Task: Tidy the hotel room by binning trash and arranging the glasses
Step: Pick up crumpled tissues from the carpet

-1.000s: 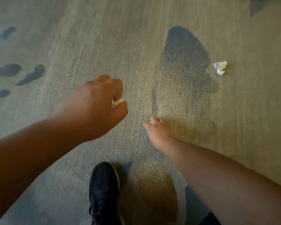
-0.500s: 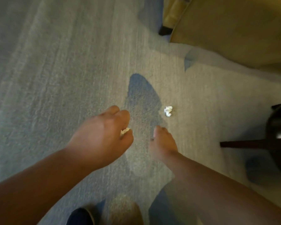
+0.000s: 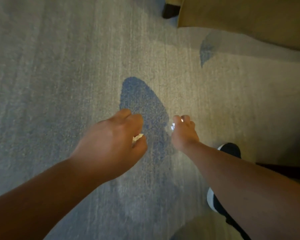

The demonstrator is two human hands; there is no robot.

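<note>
Grey-beige pile carpet (image 3: 59,84) fills most of the view, w/ a dark blue leaf-shaped patch (image 3: 139,97) in the middle. Top right: skirt of a tan upholstered chair (image 3: 249,19) & its dark wooden leg (image 3: 170,12). Black shoe w/ white sole (image 3: 229,149) stands low right, just beside the right forearm. No bin, no glasses in view.

Left hand (image 3: 111,144), nearer the camera, is curled into a loose fist round a crumpled white paper scrap (image 3: 137,137); only a corner pokes out btw thumb & forefinger. Right hand (image 3: 184,134) reaches down at the patch's right edge, fingers bent onto a small white paper wad (image 3: 171,126). It looks pinched btw thumb & fingertips, but that spot is blurred & glary, so can't tell if it's off the carpet yet.

Risks, as I judge them:
- Right-hand pinch is prob. shallow, fingertips only, so the wad could slip out on the lift, esp. if the hand comes up fast.
- Paper's light, so a dropped wad could roll toward the chair & poss. under its skirt, harder to fetch.
- Left-hand scrap is only part-enclosed; loosening that fist while attention's on the right could shed it too.
- W/ both hands full, nothing's free for a bin lid, if there is one.
</note>
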